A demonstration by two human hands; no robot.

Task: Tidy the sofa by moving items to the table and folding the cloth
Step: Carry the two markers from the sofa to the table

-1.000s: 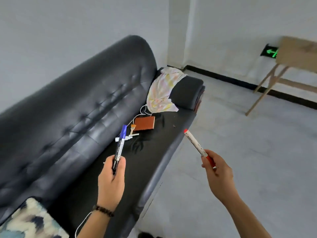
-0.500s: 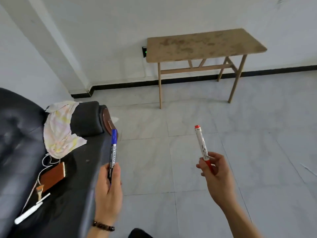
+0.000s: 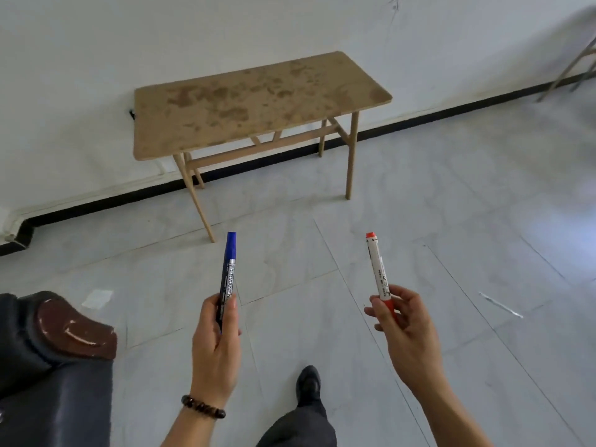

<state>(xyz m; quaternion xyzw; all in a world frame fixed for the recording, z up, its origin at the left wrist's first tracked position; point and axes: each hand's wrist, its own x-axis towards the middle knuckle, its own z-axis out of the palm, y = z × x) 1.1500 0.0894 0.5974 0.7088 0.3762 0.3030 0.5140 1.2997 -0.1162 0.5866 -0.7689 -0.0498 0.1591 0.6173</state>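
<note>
My left hand (image 3: 216,346) grips a blue permanent marker (image 3: 228,272) upright, cap pointing up. My right hand (image 3: 404,324) pinches a white marker with a red cap and red end (image 3: 376,269), also upright. Both hands are held out over the floor, short of the stained wooden table (image 3: 251,101) that stands against the white wall ahead. Only the end of the black sofa (image 3: 48,375) with its brown armrest front shows at the lower left; the cloth and other sofa items are out of view.
Grey tiled floor (image 3: 419,221) lies between me and the table. My dark shoe and trouser leg (image 3: 308,391) step forward at the bottom centre. The legs of another piece of furniture (image 3: 577,59) show at the far right by the wall.
The view has swung away from the sofa toward the table, which is now closer and centred. Both hands still hold their markers upright.
</note>
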